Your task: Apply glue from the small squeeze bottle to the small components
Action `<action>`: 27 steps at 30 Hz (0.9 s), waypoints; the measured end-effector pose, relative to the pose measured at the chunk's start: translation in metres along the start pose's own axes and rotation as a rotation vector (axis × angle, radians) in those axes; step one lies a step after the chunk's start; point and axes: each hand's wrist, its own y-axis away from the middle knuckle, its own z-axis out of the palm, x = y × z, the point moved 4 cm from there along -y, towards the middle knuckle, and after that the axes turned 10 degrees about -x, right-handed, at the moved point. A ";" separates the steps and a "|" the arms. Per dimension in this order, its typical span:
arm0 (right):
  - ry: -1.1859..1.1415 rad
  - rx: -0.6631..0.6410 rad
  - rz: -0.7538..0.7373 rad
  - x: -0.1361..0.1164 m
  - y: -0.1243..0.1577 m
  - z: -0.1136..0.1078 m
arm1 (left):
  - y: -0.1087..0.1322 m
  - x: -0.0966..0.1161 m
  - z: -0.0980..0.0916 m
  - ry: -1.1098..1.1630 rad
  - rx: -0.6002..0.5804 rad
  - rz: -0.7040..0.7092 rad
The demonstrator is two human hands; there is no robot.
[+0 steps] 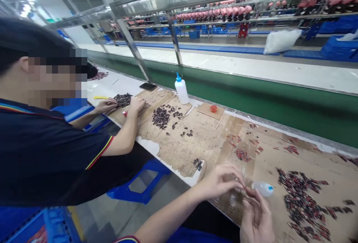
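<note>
My left hand [222, 181] and my right hand [256, 215] meet over the cardboard-covered table [212, 146], near its front edge. The fingers of both are closed in a pinch, and whatever they hold is too small to make out. Just beyond my right hand lies a small clear bottle [262, 188] with a blue tip. To the right spreads a large pile of small black-and-red pieces [303, 202]. A smaller heap of red pieces [242, 155] sits beyond my hands, and a few dark pieces [198, 164] rest to the left.
A co-worker [50, 149] sits at the left, hands at a dark pile [123, 100]. A white bottle with a blue nozzle [182, 90] stands upright near the back edge. A red cap [213, 108] lies on cardboard. More dark pieces [161, 117] and a phone [148, 86] lie farther left.
</note>
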 end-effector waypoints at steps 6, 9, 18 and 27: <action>-0.042 0.050 -0.087 -0.019 -0.016 0.013 | 0.021 -0.007 0.010 0.115 0.136 -0.036; -0.050 0.062 0.027 -0.018 -0.016 0.008 | 0.025 -0.026 0.009 -0.169 0.167 -0.108; -0.053 -0.084 0.217 -0.002 -0.016 -0.010 | 0.032 -0.051 0.015 -0.493 0.201 -0.165; -0.174 0.034 0.440 -0.002 -0.004 -0.006 | 0.042 -0.030 0.015 0.146 0.203 -0.325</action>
